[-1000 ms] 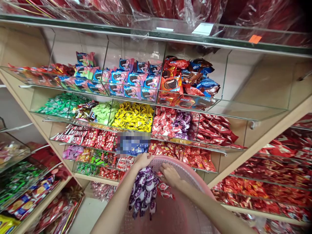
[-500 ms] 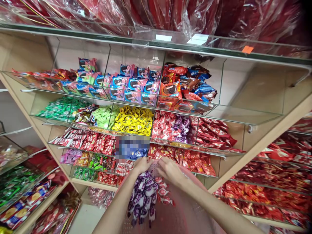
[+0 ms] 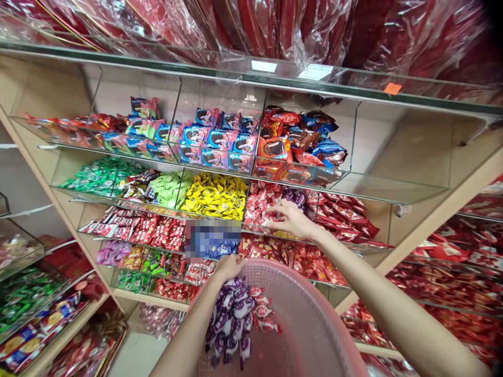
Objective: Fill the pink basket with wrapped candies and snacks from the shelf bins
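Observation:
My left hand [image 3: 231,266] is closed on the far rim of a pink perforated plastic basket [image 3: 302,324]. Inside the basket lie a pile of purple-and-white wrapped candies [image 3: 231,319] and, to their right, a few red-and-white wrapped candies [image 3: 264,309]. Fingers apart and apparently holding nothing, my right hand [image 3: 291,220] reaches over the front of a shelf compartment. It is right by the red-and-white candies [image 3: 260,201] there and partly covers the purple candies [image 3: 297,196] behind it; whether the fingertips touch any candy I cannot tell.
Glass dividers and a glass shelf edge [image 3: 220,167] surround the compartments. Yellow-wrapped candies [image 3: 216,196] sit to the left, red packets [image 3: 341,217] to the right. Packaged cookies [image 3: 216,139] fill the shelf above. A wooden side panel [image 3: 444,214] slants along the right.
My right hand has left the basket rim and moved up and right to the shelf candies, its fingers now spread. My left hand stays on the rim.

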Tool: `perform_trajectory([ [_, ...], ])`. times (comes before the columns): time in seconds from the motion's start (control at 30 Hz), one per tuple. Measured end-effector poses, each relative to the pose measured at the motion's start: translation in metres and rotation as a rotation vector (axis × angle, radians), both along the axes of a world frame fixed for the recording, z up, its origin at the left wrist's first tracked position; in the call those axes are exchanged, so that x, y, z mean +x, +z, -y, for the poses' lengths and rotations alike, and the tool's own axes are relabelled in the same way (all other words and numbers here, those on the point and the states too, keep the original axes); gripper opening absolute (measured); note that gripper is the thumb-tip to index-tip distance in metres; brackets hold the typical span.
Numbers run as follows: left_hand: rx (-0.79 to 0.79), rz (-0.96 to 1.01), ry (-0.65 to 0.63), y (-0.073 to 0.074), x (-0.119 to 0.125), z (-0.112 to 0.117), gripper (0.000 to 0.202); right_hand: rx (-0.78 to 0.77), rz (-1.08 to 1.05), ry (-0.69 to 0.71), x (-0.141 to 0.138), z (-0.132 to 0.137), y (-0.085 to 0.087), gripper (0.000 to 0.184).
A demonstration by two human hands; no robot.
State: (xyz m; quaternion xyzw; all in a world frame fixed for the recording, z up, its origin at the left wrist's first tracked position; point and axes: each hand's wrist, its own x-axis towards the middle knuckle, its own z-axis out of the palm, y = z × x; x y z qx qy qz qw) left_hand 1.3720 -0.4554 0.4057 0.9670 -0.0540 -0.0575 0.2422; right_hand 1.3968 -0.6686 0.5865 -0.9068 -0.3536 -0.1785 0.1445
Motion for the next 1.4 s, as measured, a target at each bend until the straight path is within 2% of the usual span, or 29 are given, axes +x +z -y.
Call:
perform_trajectory([
  [0.37,0.006,0.002,0.015,-0.003,0.001,0.0,0.055,-0.059,-0.07,-0.003,0.015,-0.007,-0.006,0.032],
  [0.63,0.007,0.01,0.001,-0.005,0.003,-0.001,0.056,0.016,-0.069,0.014,0.012,-0.008,-0.005,0.028],
  [0.83,0.002,-0.007,0.002,-0.001,0.001,0.0,0.056,0.216,-0.092,0.048,0.012,-0.003,0.001,0.03],
  [0.97,0.013,-0.005,0.009,0.0,0.001,0.0,0.056,0.401,-0.154,0.037,-0.015,0.002,0.014,0.03],
  [1.03,0.018,-0.006,0.006,0.0,0.001,0.001,0.057,0.441,-0.225,0.048,-0.036,0.001,0.014,0.029],
  [1.1,0.011,-0.008,-0.006,-0.001,0.002,0.001,0.056,0.432,-0.331,0.066,-0.056,-0.002,0.002,0.029],
  [1.17,0.006,-0.01,-0.011,-0.002,0.002,0.001,0.055,0.417,-0.447,0.078,-0.07,-0.006,-0.024,0.029],
  [1.33,0.038,0.015,-0.008,-0.002,0.002,0.001,0.056,0.42,-0.785,0.058,-0.081,-0.004,-0.12,0.029],
  [1.4,0.039,0.026,-0.014,-0.002,0.002,0.002,0.055,0.429,-0.819,0.014,-0.08,0.001,-0.155,0.028],
])
